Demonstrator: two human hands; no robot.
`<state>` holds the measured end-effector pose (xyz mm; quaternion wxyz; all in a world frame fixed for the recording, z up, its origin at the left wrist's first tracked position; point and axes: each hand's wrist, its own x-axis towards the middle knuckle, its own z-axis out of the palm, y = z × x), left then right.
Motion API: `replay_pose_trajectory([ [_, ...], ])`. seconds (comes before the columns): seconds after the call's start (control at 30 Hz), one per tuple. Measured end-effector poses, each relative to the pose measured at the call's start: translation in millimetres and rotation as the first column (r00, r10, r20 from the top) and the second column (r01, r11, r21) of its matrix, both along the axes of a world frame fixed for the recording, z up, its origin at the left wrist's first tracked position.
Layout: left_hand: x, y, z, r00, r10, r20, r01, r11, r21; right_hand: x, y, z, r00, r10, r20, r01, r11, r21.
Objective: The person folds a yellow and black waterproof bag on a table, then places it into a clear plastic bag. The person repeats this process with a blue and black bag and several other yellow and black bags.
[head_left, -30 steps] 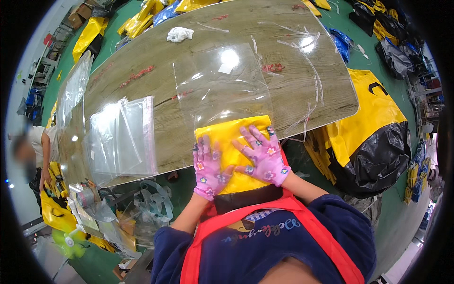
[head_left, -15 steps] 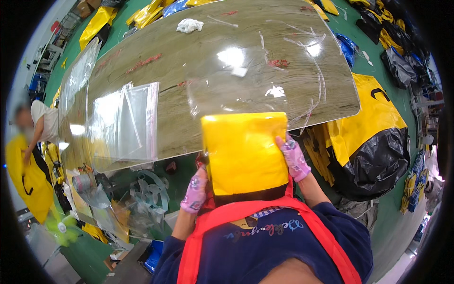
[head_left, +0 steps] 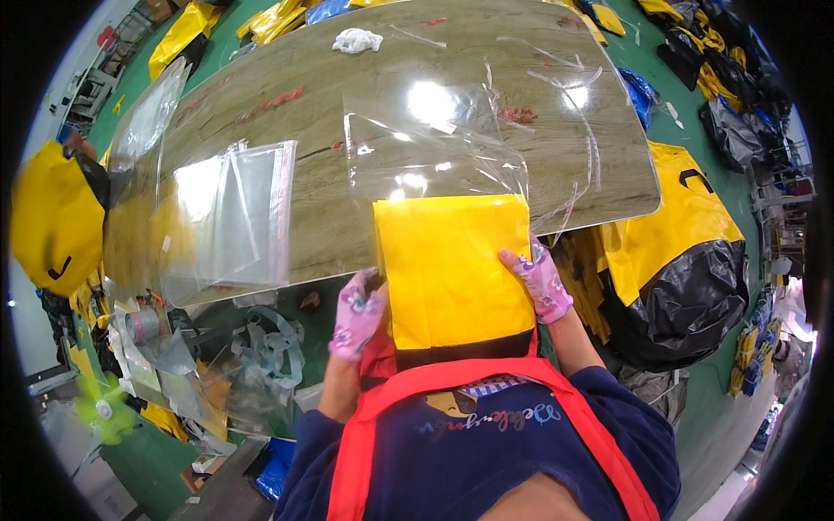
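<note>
Across the upper frame runs a wood-grain table (head_left: 287, 113), the landmark for all else. Right of the table, on green floor: a big bag (head_left: 686, 260), yellow above, black below. Left of the table, at the frame edge: another yellow bag (head_left: 48, 217), blurred.

At the table's near edge, middle: a flat yellow package (head_left: 452, 269), rectangular, black band along its lower end, held upright between both hands. Its top meets a clear plastic bag (head_left: 426, 148) lying on the table; whether the package has entered the bag's mouth cannot be told.

On the table's left part: a stack of clear plastic bags (head_left: 230, 217), flat, glossy.

Left hand (head_left: 358, 314), patterned pink glove, closed on the package's left edge near the bottom. Right hand (head_left: 543, 280), same glove, fingers clamped over the right edge.

At the table's far edge: a small crumpled white wad (head_left: 358, 40).
</note>
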<state>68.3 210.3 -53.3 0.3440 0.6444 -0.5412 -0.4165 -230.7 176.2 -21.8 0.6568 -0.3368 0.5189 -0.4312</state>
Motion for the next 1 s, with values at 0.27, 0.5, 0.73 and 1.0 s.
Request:
replay_pose_trajectory([
  [0.27,19.7,-5.4,-13.6,0.829,0.193,-0.526,0.005,0.936,0.352,1.8,-3.2,-3.0,0.999,0.036,0.013,-0.036,0.999,-0.001],
  [0.5,-25.5,2.5,-1.7,0.924,0.372,0.093,-0.36,0.925,-0.126,7.0,-1.7,-0.8,1.0,-0.022,0.005,0.022,1.0,0.021],
  [0.73,-17.1,21.6,-7.3,0.963,0.264,0.05,-0.262,0.964,-0.04,4.4,17.4,3.5,0.99,0.114,-0.078,-0.127,0.974,-0.187],
  [1.0,-14.5,29.1,24.3,0.844,0.084,-0.53,0.038,0.976,0.216,18.6,53.2,16.0,0.894,0.01,-0.448,-0.086,0.985,-0.148],
])
